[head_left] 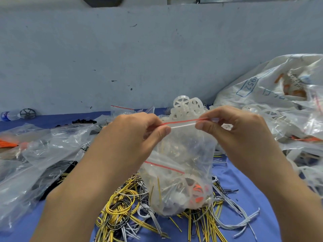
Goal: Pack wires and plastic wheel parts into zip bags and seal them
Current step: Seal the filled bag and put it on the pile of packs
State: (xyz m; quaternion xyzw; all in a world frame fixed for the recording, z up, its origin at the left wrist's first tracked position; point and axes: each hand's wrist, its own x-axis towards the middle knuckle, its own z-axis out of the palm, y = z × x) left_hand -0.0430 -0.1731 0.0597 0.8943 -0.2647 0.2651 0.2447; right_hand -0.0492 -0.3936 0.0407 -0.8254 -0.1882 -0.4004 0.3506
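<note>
A clear zip bag (181, 147) with a red strip along its top hangs upright over the table. My left hand (139, 131) pinches the left end of its zip edge, and my right hand (232, 126) pinches the right end. Inside the bag I see wires, white plastic wheel parts, an orange part and what looks like a second small red-striped bag. Beneath it lies a pile of loose yellow, black and grey wires (132, 206). White plastic wheels (188, 105) are heaped just behind my hands.
Crumpled clear bags (40, 154) cover the blue table (244, 193) on the left. A big white sack (272, 88) of parts lies at the right. Empty zip bags (122, 110), a dark wheel (28, 113) and a bottle (8, 116) sit near the grey wall.
</note>
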